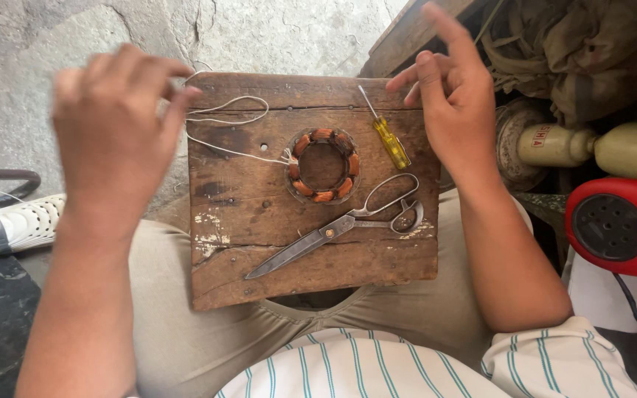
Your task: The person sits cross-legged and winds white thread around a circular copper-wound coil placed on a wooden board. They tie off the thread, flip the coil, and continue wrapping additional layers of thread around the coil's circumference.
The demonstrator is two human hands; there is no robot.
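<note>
Both hands sit up top; left hand (pixel 116 133) pinches white string (pixel 223 118), fingertips blurry; right hand (pixel 455 96) spread, empty; stator (pixel 322 166) mid-frame.

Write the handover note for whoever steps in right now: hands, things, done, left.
Left hand: raised, fingers curled, at the loose end of the white cord; grip unclear.
Right hand: open, empty, above the board's right edge.
Wooden board rests on the lap. On it: wound stator ring with the cord running from it, yellow screwdriver, scissors.
Done: windings in place.
Left: cord hangs loose, uncut.
</note>
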